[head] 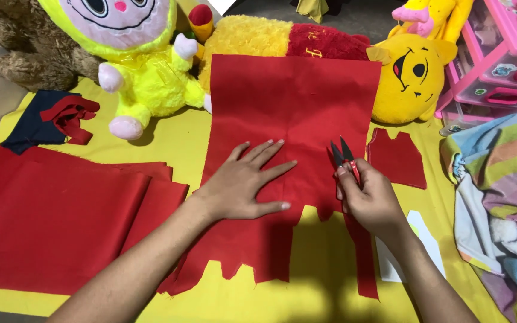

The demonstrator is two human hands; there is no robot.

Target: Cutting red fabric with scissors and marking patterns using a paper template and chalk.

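Head view: I'm pressing my left hand [243,185] flat on the big red fabric panel [282,149], fingers spread apart, palm down near the middle of the cloth. My right hand [369,197] is gripping the small thread snips [343,157], fingers curled together and clamped round the red handle; the blades are standing apart, tips pointing to the far side, sitting at the panel's right edge.

The panel is lying on the yellow sheet [306,299], far edge running up against the yellow plush bear [411,75], near edge already jagged with strips hanging down (uneven, so slack there).

To cut clean, I judge I should be keeping the left palm close to the blades so the cloth is staying taut, and feeding the edge deep between the blades, not nibbling with the tips.

A small cut red piece [397,157] is lying just right of the snips, a folded red stack [61,221] well to the left.
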